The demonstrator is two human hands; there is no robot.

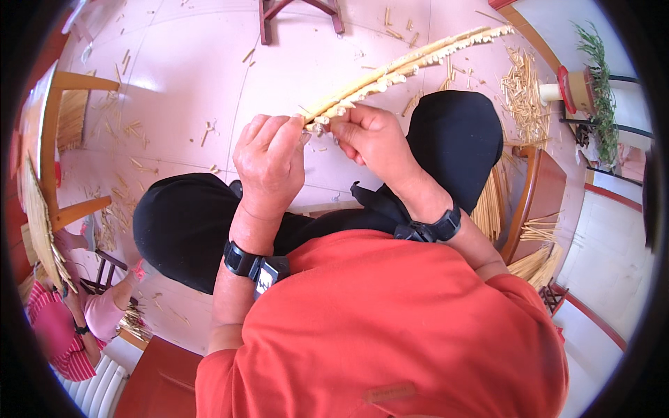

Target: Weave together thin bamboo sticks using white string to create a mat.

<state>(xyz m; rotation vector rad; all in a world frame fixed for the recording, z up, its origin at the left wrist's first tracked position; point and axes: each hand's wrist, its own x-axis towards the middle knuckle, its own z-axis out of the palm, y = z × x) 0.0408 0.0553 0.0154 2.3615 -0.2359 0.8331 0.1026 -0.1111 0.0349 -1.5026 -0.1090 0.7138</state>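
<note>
A long strip of pale yellow straw stalks (408, 67), with a row of short cut ends along its lower edge, slants up and right from between my hands. My left hand (268, 157) is closed on its near end, thumb and fingers at the straw. My right hand (369, 143) grips the strip just right of that, thumb and index finger pinched at the bumpy lower edge, other fingers curled. Both hands are above my lap, between my black-clad knees. The fingertips are partly hidden by the straw and the hands.
A wooden chair (87, 82) stands left; a person in pink (104, 313) is at lower left beside straw sheets. Straw bundles (491, 198) lie by a wooden seat (547, 188) on my right, loose scraps (526, 97) on the floor. A plant (596, 83) is at upper right, a stool (300, 14) ahead.
</note>
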